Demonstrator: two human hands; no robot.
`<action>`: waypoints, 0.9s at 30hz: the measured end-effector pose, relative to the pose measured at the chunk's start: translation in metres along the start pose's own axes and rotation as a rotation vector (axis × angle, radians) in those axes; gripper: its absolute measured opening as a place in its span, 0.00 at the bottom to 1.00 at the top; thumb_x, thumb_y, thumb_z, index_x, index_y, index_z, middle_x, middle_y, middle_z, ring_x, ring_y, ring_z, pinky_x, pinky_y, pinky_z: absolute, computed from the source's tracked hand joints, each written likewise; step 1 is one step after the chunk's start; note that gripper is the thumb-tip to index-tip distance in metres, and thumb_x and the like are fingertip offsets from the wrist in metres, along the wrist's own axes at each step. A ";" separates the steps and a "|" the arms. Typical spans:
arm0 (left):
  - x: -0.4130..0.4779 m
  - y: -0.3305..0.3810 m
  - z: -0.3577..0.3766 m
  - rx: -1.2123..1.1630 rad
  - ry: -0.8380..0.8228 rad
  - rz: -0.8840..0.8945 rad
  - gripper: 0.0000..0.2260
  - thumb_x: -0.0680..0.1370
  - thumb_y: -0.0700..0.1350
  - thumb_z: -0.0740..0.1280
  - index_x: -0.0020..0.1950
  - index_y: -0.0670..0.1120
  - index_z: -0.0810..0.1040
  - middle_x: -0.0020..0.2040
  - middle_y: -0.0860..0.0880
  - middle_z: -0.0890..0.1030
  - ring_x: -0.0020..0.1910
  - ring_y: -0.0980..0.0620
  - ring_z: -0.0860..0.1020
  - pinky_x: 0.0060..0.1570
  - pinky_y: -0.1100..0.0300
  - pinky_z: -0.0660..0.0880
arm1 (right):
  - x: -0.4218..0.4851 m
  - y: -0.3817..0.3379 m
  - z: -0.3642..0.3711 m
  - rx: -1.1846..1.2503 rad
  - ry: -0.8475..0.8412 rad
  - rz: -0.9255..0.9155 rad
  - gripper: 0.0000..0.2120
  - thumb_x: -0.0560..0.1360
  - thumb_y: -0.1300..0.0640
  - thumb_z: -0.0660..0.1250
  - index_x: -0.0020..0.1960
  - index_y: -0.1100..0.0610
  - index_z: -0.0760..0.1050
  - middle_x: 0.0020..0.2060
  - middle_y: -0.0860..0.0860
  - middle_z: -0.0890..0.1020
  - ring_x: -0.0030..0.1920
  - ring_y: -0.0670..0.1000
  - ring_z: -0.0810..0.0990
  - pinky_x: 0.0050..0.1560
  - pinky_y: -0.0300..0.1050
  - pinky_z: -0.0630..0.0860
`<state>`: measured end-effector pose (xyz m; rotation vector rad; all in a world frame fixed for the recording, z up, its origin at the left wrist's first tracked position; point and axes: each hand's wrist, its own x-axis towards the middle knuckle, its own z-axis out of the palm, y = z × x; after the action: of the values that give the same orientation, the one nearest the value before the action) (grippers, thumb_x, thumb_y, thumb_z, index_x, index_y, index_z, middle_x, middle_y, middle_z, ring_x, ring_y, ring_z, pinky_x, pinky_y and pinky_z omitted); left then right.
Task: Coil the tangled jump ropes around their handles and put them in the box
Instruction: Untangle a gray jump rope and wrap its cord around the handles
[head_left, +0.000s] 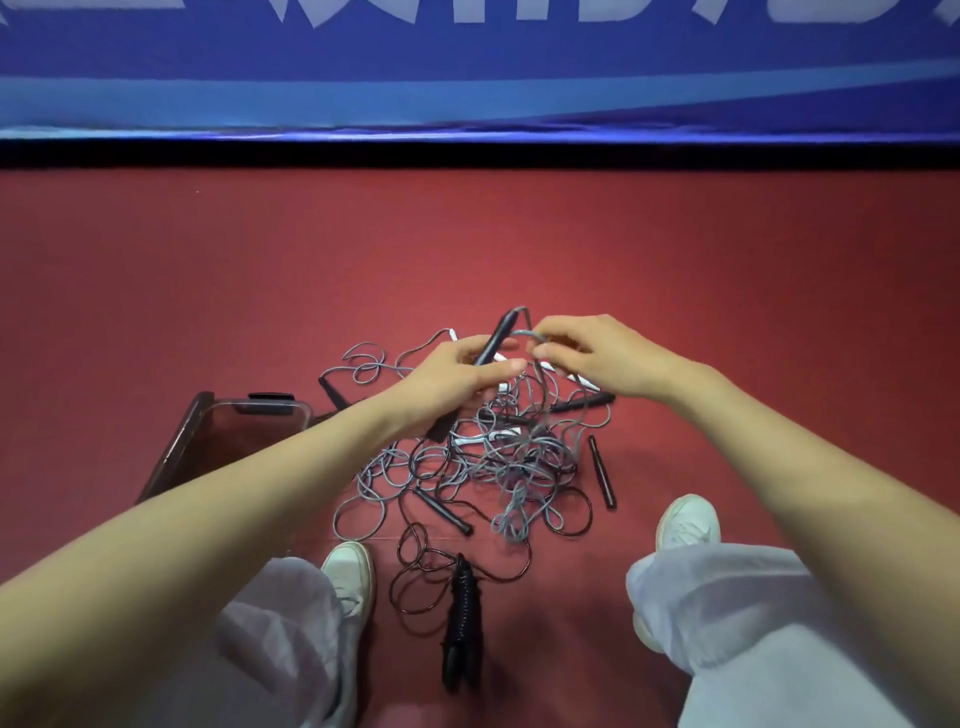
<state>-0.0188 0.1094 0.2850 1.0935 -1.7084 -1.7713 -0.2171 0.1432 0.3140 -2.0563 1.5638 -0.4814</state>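
The left hand (457, 374) holds a black handle (498, 332) above the heap, its fingers (462, 349) curled round the lower part so the top end points up and away. That leaves the end where the cord comes out free to work on. The right hand (597, 358) pinches the grey rope (530, 338) just beside that top end, fingers closed on a short loop of it. This looks like the start of winding, or the drawing of this cord clear of the rest.

Below both hands the tangle (498, 462) lies on the red floor (727, 286). It is made of grey and dark cords crossed over one another, with several black and white handles among them. One black handle (602, 473) lies at its right edge.

One dark bundle (462, 623), already wound round its handles, lies on the floor between the shoes and not yet in the box. The box (182, 441) stands open at the left, just beside the tangle and within easy reach. The left forearm hides part of it, and no rope shows in the part that can be seen.

Most of the task seems to lie ahead. The held cord runs down into the knot, so a hard pull may tighten it.
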 end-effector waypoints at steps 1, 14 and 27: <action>0.001 0.001 0.003 -0.015 0.012 0.017 0.04 0.78 0.42 0.67 0.51 0.44 0.76 0.26 0.52 0.68 0.22 0.57 0.60 0.23 0.66 0.56 | 0.000 -0.001 -0.001 0.057 0.027 -0.004 0.06 0.79 0.54 0.64 0.44 0.46 0.73 0.30 0.45 0.75 0.29 0.40 0.69 0.34 0.34 0.65; 0.008 0.013 -0.030 -0.094 0.247 -0.148 0.13 0.75 0.30 0.65 0.57 0.40 0.73 0.28 0.48 0.68 0.20 0.57 0.62 0.20 0.67 0.59 | -0.003 0.022 0.001 -0.110 -0.051 0.196 0.08 0.82 0.56 0.58 0.45 0.52 0.73 0.33 0.47 0.75 0.37 0.51 0.71 0.38 0.41 0.66; 0.004 0.017 -0.006 0.098 0.064 -0.105 0.06 0.77 0.41 0.69 0.52 0.43 0.78 0.27 0.51 0.67 0.22 0.57 0.62 0.22 0.66 0.59 | 0.008 -0.003 -0.012 0.089 0.031 0.223 0.08 0.77 0.54 0.67 0.45 0.58 0.81 0.29 0.46 0.74 0.29 0.45 0.72 0.36 0.39 0.69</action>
<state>-0.0197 0.1004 0.3016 1.2899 -1.7446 -1.7107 -0.2191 0.1343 0.3251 -1.7896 1.7328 -0.4920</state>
